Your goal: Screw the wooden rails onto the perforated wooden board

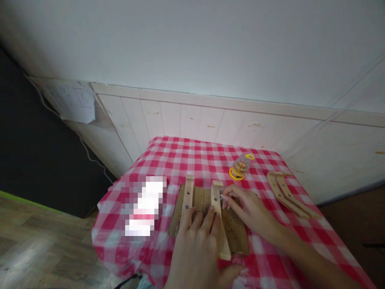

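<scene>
Atop a red gingham-covered counter (192,160), a drilled wooden board (237,228) lies under two pale slats (188,196), the left hand (195,253) spreading its fingers wide across them, the right hand (246,208) curling its fingers narrowly against one slat, curved wooden rails (288,192) just beside.

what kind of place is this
Probably a room in a home, used for DIY: a red-and-white gingham tablecloth, white wooden wall panelling and curved pale wooden furniture parts lying on the cloth.
</scene>
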Demonstrator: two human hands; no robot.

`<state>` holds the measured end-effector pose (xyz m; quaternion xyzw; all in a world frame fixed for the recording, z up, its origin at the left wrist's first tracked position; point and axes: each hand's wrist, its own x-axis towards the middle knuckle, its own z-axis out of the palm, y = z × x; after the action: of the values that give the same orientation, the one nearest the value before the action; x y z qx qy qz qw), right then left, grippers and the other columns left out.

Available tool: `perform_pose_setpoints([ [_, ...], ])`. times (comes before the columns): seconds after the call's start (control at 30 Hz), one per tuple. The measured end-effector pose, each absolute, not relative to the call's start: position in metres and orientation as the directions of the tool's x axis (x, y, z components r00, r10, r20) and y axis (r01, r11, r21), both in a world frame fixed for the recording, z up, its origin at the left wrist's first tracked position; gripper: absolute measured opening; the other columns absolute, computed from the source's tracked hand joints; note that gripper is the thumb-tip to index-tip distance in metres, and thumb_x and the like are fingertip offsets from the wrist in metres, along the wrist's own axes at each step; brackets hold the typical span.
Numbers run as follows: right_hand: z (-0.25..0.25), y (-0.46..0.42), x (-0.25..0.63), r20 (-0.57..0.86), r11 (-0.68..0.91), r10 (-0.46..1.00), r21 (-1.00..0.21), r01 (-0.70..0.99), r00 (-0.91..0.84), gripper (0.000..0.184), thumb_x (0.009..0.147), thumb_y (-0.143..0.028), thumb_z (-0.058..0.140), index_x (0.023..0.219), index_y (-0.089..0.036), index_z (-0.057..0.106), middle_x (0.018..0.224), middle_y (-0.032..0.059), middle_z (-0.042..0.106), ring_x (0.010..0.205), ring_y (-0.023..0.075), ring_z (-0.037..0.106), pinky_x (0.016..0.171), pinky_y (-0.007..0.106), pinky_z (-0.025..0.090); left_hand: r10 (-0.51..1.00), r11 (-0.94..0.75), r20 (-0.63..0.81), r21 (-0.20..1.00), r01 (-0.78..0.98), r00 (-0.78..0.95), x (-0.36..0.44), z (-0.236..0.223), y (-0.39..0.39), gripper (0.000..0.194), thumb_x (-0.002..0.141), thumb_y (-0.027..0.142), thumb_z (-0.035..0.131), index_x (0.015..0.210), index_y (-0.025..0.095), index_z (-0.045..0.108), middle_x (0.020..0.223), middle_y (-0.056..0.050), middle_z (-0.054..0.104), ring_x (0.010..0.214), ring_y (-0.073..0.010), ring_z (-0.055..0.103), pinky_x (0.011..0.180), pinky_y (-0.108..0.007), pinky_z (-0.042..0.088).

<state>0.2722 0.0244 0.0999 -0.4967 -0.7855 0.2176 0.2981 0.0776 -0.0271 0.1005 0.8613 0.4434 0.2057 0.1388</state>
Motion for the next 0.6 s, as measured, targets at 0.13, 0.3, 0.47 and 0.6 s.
perform_pose_setpoints([
  [0.13, 0.100, 0.025, 0.271, 0.223, 0.403, 0.914, -0.608, 0.684, -0.340, 0.014, 0.099, -0.022, 0.046, 0.088, -0.024, 0.055, 0.076, 0.0010, 0.071, 0.066, 0.0175, 0.070, 0.062, 0.026, 0.052, 0.802, -0.591, 0.142, 0.340, 0.732, 0.581, 0.079, 0.105, -0.021, 0.057, 0.080, 0.043, 0.080, 0.126, 0.013, 0.070, 0.132, -0.016, 0.068, 0.111, -0.0351, 0.071, 0.104, -0.051, 0.052],
  [0.3, 0.095, 0.028, 0.269, 0.242, 0.440, 0.898, -0.535, 0.721, -0.369, 0.014, 0.098, -0.020, 0.044, 0.090, -0.024, 0.054, 0.080, 0.0028, 0.073, 0.072, 0.0194, 0.072, 0.066, 0.029, 0.055, 0.780, -0.611, 0.075, 0.306, 0.730, 0.622, 0.080, 0.112, -0.015, 0.042, 0.085, 0.028, 0.074, 0.124, 0.014, 0.072, 0.133, -0.016, 0.067, 0.111, -0.0330, 0.072, 0.101, -0.048, 0.055],
  [0.47, 0.094, 0.029, 0.270, 0.222, 0.466, 0.884, -0.490, 0.737, -0.411, 0.014, 0.098, -0.018, 0.045, 0.092, -0.024, 0.056, 0.082, 0.0028, 0.073, 0.074, 0.0193, 0.073, 0.068, 0.030, 0.057, 0.777, -0.600, 0.018, 0.323, 0.732, 0.629, 0.081, 0.114, -0.015, 0.042, 0.088, 0.025, 0.068, 0.126, 0.007, 0.069, 0.135, -0.019, 0.065, 0.114, -0.0339, 0.070, 0.101, -0.049, 0.055],
  [0.6, 0.099, 0.031, 0.269, 0.233, 0.510, 0.860, -0.427, 0.747, -0.454, 0.016, 0.099, -0.018, 0.046, 0.094, -0.024, 0.060, 0.086, 0.0044, 0.075, 0.078, 0.0203, 0.074, 0.072, 0.032, 0.059, 0.780, -0.583, -0.012, 0.351, 0.732, 0.626, 0.082, 0.115, -0.015, 0.044, 0.088, 0.025, 0.070, 0.127, 0.005, 0.068, 0.136, -0.019, 0.064, 0.116, -0.0342, 0.069, 0.103, -0.050, 0.054],
])
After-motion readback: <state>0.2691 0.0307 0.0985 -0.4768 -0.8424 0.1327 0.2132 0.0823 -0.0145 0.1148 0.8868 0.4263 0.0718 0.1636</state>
